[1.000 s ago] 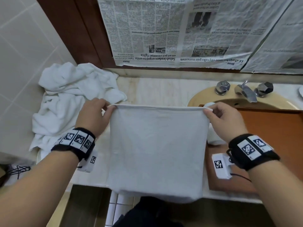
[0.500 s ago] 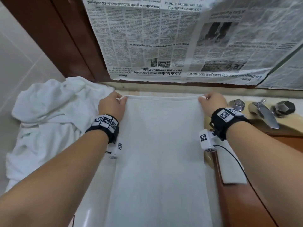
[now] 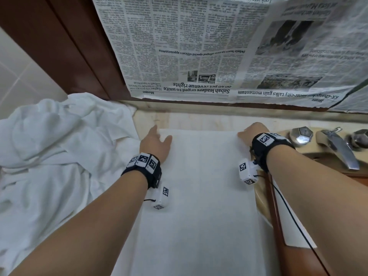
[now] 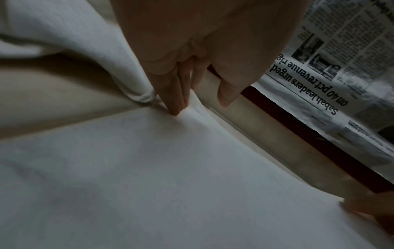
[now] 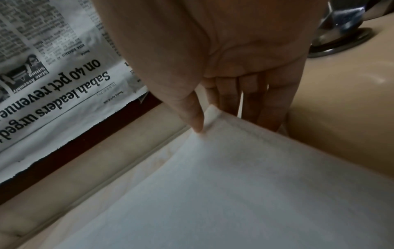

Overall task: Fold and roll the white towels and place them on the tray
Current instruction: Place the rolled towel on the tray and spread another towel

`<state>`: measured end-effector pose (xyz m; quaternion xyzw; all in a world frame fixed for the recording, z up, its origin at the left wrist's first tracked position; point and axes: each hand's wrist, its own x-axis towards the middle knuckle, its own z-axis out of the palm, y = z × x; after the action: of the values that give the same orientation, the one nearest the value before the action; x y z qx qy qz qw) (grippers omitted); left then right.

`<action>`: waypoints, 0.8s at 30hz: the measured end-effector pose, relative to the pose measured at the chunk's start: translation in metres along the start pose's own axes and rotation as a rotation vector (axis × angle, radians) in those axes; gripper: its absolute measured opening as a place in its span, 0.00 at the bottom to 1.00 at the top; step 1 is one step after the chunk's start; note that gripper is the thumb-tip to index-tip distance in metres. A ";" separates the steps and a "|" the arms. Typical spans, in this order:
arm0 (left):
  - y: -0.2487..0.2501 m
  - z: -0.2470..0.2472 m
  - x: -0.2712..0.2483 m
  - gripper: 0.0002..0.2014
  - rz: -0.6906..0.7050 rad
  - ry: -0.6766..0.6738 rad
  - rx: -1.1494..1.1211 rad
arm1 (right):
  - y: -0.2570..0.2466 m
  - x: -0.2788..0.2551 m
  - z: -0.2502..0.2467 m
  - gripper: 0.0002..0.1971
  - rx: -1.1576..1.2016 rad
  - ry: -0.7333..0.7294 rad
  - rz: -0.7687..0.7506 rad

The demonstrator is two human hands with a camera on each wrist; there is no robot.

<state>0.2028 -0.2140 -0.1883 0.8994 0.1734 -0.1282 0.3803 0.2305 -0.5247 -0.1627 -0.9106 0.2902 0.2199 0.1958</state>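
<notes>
A white towel [image 3: 199,196] lies spread flat on the beige counter [image 3: 199,120], running from the back wall toward me. My left hand [image 3: 155,144] sits at its far left corner. In the left wrist view the straight fingers [image 4: 175,99] press that corner down and the thumb stands clear. My right hand [image 3: 251,132] is at the far right corner; the thumb [image 5: 192,114] lies on top of the cloth [image 5: 234,185], the fingers beyond its edge, pinching it. The brown wooden tray [image 3: 298,261] lies at the right, with a white towel piece [image 3: 294,236] on it.
A crumpled heap of white towels [image 3: 59,156] fills the counter's left side. Chrome tap and knobs [image 3: 336,150] stand at the right over the beige basin [image 3: 260,200]. Newspaper [image 3: 219,46] covers the wall behind.
The towel, held up by its top corners a second ago, has been carried forward and laid flat on the counter. My left hand has let go and now presses its corner.
</notes>
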 end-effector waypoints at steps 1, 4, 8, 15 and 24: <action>-0.001 0.003 -0.003 0.38 0.009 -0.010 -0.024 | -0.001 -0.003 -0.001 0.13 0.004 0.000 0.019; -0.001 0.013 -0.023 0.39 0.089 0.014 0.027 | 0.001 -0.008 0.000 0.12 -0.006 -0.018 0.067; 0.012 0.039 -0.088 0.19 0.250 -0.017 -0.001 | 0.011 -0.011 0.005 0.15 0.048 0.013 0.040; 0.025 0.106 -0.210 0.13 0.268 -0.485 0.187 | 0.011 -0.019 -0.008 0.02 0.091 0.077 -0.070; 0.020 0.159 -0.259 0.25 0.276 -0.511 0.367 | 0.014 -0.029 -0.017 0.13 -0.059 0.113 -0.099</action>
<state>-0.0399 -0.3982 -0.1898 0.9066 -0.0769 -0.3258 0.2570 0.2054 -0.5308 -0.1368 -0.9402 0.2487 0.1666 0.1625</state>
